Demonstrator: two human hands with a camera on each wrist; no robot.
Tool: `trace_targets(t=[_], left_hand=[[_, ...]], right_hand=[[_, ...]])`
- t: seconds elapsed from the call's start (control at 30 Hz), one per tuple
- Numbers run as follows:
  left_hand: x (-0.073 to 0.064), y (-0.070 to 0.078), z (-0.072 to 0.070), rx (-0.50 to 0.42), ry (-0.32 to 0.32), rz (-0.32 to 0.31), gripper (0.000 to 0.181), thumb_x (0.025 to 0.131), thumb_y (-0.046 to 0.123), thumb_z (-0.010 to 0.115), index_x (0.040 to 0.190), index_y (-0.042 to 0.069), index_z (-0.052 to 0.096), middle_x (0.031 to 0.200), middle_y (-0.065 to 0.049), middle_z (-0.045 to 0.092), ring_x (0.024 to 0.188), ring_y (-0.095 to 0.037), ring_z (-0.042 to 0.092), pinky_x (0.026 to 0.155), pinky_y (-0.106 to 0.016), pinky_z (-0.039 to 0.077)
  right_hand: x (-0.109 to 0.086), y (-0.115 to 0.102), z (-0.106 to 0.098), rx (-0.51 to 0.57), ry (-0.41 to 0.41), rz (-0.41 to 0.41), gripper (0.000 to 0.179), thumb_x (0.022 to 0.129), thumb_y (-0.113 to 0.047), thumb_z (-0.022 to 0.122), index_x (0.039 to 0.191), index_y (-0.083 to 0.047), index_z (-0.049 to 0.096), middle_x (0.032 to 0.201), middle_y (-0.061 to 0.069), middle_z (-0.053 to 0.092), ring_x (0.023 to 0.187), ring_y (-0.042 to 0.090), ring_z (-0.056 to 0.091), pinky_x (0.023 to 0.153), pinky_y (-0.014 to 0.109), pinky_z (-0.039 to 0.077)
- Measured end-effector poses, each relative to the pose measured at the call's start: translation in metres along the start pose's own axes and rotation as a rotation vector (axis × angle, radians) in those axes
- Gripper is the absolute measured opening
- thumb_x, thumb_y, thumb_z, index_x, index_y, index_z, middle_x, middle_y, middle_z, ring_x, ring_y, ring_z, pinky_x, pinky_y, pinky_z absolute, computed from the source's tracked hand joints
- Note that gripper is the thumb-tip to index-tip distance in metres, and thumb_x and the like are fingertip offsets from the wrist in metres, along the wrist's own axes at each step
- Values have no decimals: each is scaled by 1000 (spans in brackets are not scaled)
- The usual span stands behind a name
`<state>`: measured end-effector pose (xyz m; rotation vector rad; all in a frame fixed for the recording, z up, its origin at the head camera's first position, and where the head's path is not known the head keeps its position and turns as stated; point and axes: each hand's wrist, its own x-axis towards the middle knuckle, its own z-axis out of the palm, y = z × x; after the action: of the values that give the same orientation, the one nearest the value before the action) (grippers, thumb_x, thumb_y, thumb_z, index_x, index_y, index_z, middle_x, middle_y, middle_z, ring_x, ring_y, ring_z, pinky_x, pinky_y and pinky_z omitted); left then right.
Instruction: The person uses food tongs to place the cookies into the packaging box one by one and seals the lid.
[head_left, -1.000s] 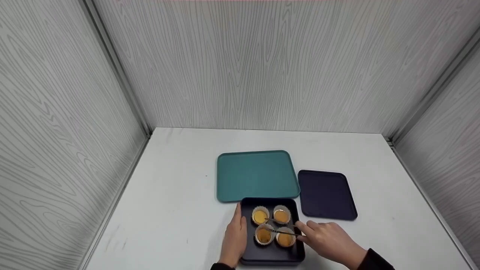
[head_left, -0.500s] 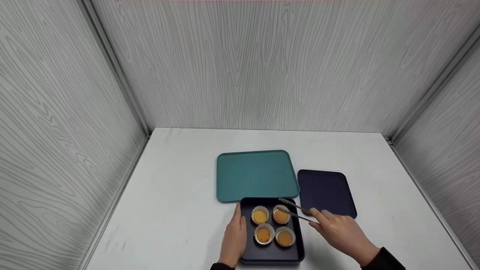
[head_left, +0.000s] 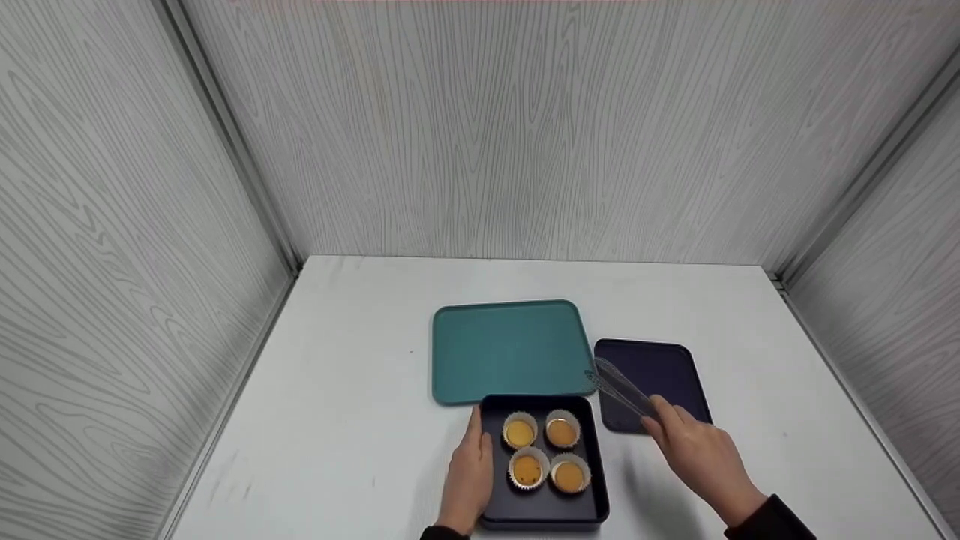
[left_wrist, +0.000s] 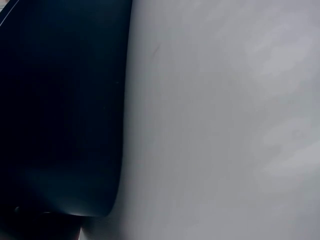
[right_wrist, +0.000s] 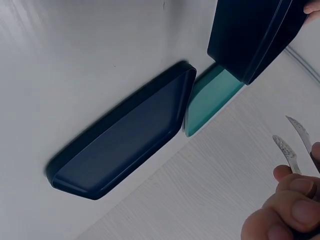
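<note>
In the head view my left hand [head_left: 466,472] rests along the left side of a deep dark baking pan [head_left: 544,511], fingers straight against the wall. Several small yellow-orange cakes [head_left: 527,470] in white fluted paper cups stand inside it, one speckled dark. My right hand [head_left: 694,454] holds metal tongs [right_wrist: 285,147] up to the right of the pan, their tips apart with nothing between them. From the head, the tongs overlap the left part of a flat dark tray [head_left: 660,375]. Only the pan's outer wall [left_wrist: 60,110] and white table fill the left wrist view.
A teal tray [head_left: 510,352] lies behind the pan, its right edge next to the dark tray. The white table [head_left: 360,420] is enclosed by grey wood-grain panels [head_left: 480,135] at the back and sides.
The tongs have come up out of the pan, away from the cakes, with my right hand moving right and farther back. My left hand, the pan and the cakes stay put.
</note>
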<state>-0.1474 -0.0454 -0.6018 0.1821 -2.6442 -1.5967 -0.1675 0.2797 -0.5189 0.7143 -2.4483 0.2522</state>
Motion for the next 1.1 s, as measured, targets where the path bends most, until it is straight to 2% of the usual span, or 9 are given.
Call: trace_targets(t=[0.1, 0.33, 0.43, 0.63, 0.93, 1.1], left_hand=[[0, -1, 0, 3, 1, 2, 53, 111, 18, 39, 161, 3, 29, 161, -15, 38, 143, -37, 43, 117, -53, 37], [0, -1, 0, 4, 6, 10, 53, 111, 18, 39, 161, 2, 29, 161, -15, 39, 143, -37, 44, 117, -52, 37], [0, -1, 1, 3, 9, 15, 53, 111, 18, 40, 160, 2, 30, 161, -15, 39, 144, -36, 42, 117, -52, 37], [0, -1, 0, -2, 10, 22, 53, 111, 17, 40, 160, 0, 29, 161, -16, 38, 145, -36, 40, 119, -51, 35], [0, -1, 0, 1, 5, 15, 53, 111, 17, 40, 160, 0, 29, 161, -16, 39, 144, -37, 42, 118, -52, 36], [0, -1, 0, 0, 2, 13, 53, 111, 18, 40, 160, 1, 29, 161, -16, 39, 144, -37, 43, 117, -52, 37]], right_hand=[[0, 2, 1, 8, -4, 58, 37, 87, -11, 79, 119, 1, 64, 74, 5, 61, 47, 15, 52, 38, 33, 40], [-1, 9, 3, 47, -44, 239, 34, 95, -12, 71, 123, 5, 61, 87, 16, 68, 54, 34, 63, 42, 49, 48], [-2, 13, 4, 65, -49, 299, 31, 98, -13, 68, 122, 5, 60, 90, 19, 69, 56, 36, 64, 44, 52, 48], [-4, 22, 8, 77, -35, 358, 30, 102, -13, 63, 122, 8, 57, 90, 22, 69, 60, 39, 67, 46, 53, 50], [-8, 37, 14, 65, -50, 476, 28, 106, -16, 54, 120, 9, 53, 84, 25, 64, 59, 48, 63, 43, 58, 44], [-15, 50, 19, 42, -31, 494, 26, 106, -13, 53, 116, 11, 51, 76, 24, 61, 54, 46, 61, 39, 55, 43]])
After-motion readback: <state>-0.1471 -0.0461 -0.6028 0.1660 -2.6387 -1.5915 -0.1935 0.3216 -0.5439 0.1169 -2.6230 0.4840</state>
